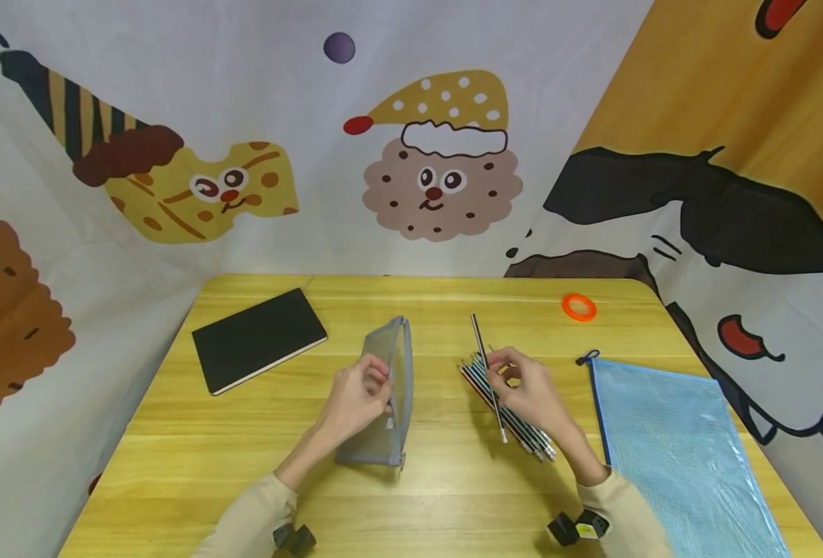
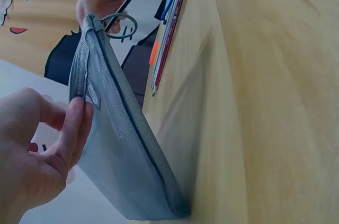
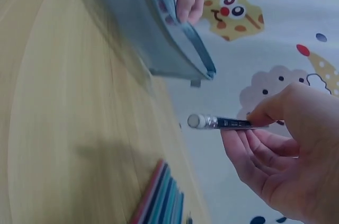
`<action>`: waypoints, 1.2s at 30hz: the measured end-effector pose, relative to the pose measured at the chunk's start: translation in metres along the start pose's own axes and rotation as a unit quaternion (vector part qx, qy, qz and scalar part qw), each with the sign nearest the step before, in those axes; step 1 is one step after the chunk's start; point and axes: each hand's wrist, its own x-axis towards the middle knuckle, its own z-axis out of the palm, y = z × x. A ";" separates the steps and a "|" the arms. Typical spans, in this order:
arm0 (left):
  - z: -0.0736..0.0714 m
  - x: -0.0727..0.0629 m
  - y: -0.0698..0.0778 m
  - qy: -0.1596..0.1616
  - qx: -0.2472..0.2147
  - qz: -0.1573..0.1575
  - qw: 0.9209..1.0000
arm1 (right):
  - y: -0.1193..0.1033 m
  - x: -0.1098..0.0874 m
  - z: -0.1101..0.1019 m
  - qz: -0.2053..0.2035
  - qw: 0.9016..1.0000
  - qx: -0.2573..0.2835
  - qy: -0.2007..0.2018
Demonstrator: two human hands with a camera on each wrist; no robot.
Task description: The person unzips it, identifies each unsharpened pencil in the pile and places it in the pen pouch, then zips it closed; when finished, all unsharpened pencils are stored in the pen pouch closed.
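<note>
My left hand [image 1: 357,399] pinches one edge of a grey translucent zip pencil pouch [image 1: 373,448], which stands on the table with its zipped side up and its mouth parted. Between thumb and fingers of my right hand [image 1: 528,391] is a dark pencil [image 3: 231,123] with a white eraser end. This pencil is tilted over a pile of pencils [image 1: 526,434] on the table, to the right of the pouch. In the left wrist view a ring pull [image 2: 127,25] hangs at the pouch's end. The inside of the pouch is mostly hidden.
A black notebook [image 1: 261,341] lies at the back left of the wooden table [image 1: 446,504]. At the back right is an orange tape roll [image 1: 567,313]. A blue zip bag [image 1: 690,457] lies flat on the right side. A cartoon-printed cloth [image 1: 279,62] hangs behind.
</note>
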 end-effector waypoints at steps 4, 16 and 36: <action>0.004 0.000 0.000 0.001 -0.008 -0.002 1.000 | -0.007 0.004 0.009 0.018 0.998 0.045 -0.030; 0.012 0.000 0.001 -0.013 -0.014 -0.006 1.000 | -0.023 0.012 0.034 0.020 0.988 0.090 -0.121; 0.020 -0.005 0.005 -0.053 -0.005 -0.005 0.999 | -0.041 0.030 0.057 0.055 0.981 0.059 -0.174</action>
